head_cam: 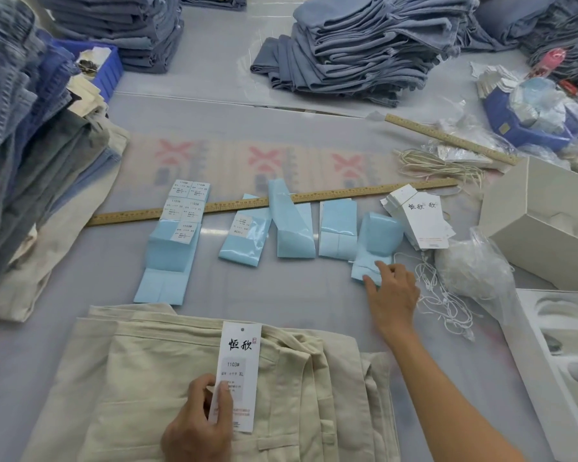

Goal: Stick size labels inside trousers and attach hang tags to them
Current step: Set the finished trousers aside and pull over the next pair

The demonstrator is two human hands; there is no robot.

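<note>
While pinching the XL hang tag (237, 375) flat on the cream trousers (194, 378) with left hand (197, 425), probably keeping it handy; right hand (392, 293) out by the blue label sheets (369, 268), fingers (369, 282) loosely spread, touching the nearest sheet, seemingly going for a size label.

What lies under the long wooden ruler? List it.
The long wooden ruler crosses over the top ends of two blue label strips. Elsewhere the table cover shows. What it hides beneath cannot be seen.

two rulers (274, 199); five label sheets (296, 225)
</note>
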